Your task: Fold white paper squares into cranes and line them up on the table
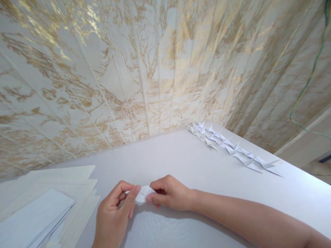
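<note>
My left hand (113,212) pinches the left end of a small folded paper (144,195) between thumb and fingers, and my right hand (172,193) grips its right end with the thumb on the near side. Neither hand is free. The paper sits between them, at the near middle of the table (155,156); I can't tell whether its underside touches the top.

I judge it to be almost weightless, a little stiff where layers overlap and easy to crease or tear, so a light pinch at the two ends should serve better than a squeeze across the middle. It seems dry and not slippery.

It looks plain white, flat and angular, with a faint line across its face; my fingers cover both ends, so its full outline is hidden.

My right forearm (240,213) reaches in from the near right. To the left, white sheets (38,215) lie on larger cream sheets (80,177) with uneven edges. At the far right, folded birds (234,148) stand close together in rows. Beyond the table hangs a gold-patterned curtain (129,69), with a green cord (313,69) at the far right.
</note>
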The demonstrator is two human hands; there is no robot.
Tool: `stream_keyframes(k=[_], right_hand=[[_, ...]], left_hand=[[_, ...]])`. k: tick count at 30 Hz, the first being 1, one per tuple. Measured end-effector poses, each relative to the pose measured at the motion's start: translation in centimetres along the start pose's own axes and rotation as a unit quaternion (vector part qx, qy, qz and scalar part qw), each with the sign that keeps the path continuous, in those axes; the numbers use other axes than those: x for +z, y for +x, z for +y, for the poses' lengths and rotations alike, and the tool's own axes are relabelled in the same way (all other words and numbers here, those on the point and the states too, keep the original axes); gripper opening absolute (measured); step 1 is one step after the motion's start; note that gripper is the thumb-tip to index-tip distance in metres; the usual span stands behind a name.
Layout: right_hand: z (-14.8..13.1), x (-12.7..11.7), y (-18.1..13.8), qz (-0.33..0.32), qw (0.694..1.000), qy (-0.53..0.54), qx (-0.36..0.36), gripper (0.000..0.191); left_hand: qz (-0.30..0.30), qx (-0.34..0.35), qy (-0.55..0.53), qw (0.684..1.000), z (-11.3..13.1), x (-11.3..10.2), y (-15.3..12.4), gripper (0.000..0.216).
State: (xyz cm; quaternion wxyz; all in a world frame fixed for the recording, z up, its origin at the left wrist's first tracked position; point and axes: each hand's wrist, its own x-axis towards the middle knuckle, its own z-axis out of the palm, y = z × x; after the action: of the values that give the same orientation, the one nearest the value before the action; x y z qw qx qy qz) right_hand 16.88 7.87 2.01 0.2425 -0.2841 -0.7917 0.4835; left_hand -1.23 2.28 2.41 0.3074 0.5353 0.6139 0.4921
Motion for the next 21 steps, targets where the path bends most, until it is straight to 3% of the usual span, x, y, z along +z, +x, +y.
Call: stream_keyframes(k=[3,9,21], right_hand=[[-0.12,-0.02,-0.14,-0.005,1.000,0.008,-0.010,0.031],[0.39,0.19,-0.12,0.015,0.997,0.068,0.015,0.045],[0.12,0.28,-0.28,0.018,0.998,0.054,0.005,0.051]], left_hand=[[-0.006,-0.007,-0.030,0.999,-0.01,0.01,0.26,0.034],[-0.112,-0.017,-0.020,0.993,-0.44,0.51,0.48,0.038],[-0.038,-0.030,-0.018,0.999,-0.14,0.48,-0.11,0.034]])
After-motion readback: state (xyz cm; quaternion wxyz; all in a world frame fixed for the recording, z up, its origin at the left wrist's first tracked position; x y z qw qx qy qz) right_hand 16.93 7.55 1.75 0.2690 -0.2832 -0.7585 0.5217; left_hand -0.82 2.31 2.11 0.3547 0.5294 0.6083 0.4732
